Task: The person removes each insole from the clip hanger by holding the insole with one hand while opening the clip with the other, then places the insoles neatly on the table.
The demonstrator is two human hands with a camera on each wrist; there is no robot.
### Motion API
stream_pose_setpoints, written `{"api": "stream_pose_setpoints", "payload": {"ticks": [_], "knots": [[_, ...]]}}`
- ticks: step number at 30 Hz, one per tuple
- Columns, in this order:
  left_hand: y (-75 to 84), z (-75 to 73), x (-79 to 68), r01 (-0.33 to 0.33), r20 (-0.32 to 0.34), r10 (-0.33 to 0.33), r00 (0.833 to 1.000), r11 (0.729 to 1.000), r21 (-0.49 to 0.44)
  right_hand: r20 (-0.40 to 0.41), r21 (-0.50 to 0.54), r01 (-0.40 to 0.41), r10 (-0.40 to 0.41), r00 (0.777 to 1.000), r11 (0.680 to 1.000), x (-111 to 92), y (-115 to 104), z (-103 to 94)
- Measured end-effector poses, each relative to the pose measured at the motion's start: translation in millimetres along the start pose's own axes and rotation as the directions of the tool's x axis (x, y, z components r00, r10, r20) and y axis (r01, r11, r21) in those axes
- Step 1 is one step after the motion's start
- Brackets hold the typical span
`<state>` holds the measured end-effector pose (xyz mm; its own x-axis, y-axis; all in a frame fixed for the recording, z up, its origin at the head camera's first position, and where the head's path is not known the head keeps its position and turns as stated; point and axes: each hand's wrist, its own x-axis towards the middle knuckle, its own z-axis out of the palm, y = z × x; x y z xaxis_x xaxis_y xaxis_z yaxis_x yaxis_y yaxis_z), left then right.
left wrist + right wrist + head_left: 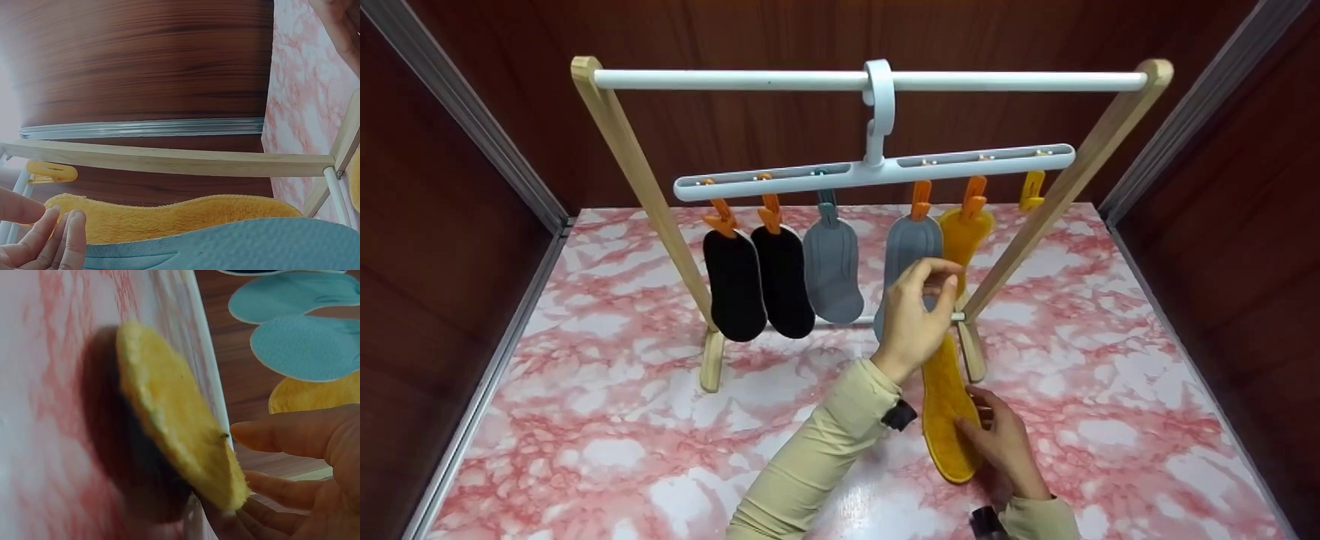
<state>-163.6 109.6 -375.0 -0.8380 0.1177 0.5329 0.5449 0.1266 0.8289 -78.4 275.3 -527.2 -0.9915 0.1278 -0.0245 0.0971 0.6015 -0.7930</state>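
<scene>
My right hand (pixel 1009 442) grips a fuzzy yellow insole (pixel 946 405) by its side edge, low over the table, thumb on its face. The right wrist view shows the same insole tilted beside the fingers. Higher up, my left hand (pixel 916 319) is in front of a hanging grey-blue insole (pixel 913 244), fingers loosely bent, with nothing visible between them. Behind that, another yellow insole (pixel 964 234) hangs from an orange clip (pixel 975 196). A yellow clip (pixel 1033 191) at the hanger's right end carries nothing.
A white hanger (pixel 780 181) hooks over the rod (pixel 735 79) of a wooden rack (pixel 637 172). On its left side hang two black insoles (pixel 735 289) and a grey-blue one (pixel 834 274), each clipped. Beneath is a pink marbled table (pixel 607 450), with dark wood walls (pixel 495 150) around it.
</scene>
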Motion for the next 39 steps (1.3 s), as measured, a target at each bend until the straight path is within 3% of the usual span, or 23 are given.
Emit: {"api": "stream_pose_setpoints", "payload": {"ticks": [6, 18, 32, 35, 39], "knots": [[0.6, -0.6, 1.1, -0.001, -0.006, 0.001, 1.000, 1.000, -0.001, 0.029, -0.006, -0.003, 0.003, 1.000, 1.000, -0.7, -1.2, -1.1], [0.8, -2.4, 1.0, 0.007, -0.004, -0.007, 1.000, 1.000, 0.008, 0.099, -0.167, 0.075, -0.059, 0.993, 0.983, -3.2, -7.3, -6.1], [1.8, -2.1, 1.5, -0.011, -0.021, 0.012, 1.000, 1.000, 0.013, 0.239, -0.244, 0.118, -0.058, 0.969, 0.963, 5.3, -16.1, -13.2], [2.2, -1.6, 1.7, -0.012, -0.024, 0.012, 1.000, 1.000, 0.018, 0.229, -0.228, 0.152, -0.099, 0.968, 0.962, 8.8, -18.5, -16.5], [2.1, -0.7, 1.5, -0.003, -0.022, 0.003, 1.000, 1.000, 0.014, 0.156, -0.176, 0.204, -0.178, 0.972, 0.963, 13.6, -17.9, -18.5]]}}
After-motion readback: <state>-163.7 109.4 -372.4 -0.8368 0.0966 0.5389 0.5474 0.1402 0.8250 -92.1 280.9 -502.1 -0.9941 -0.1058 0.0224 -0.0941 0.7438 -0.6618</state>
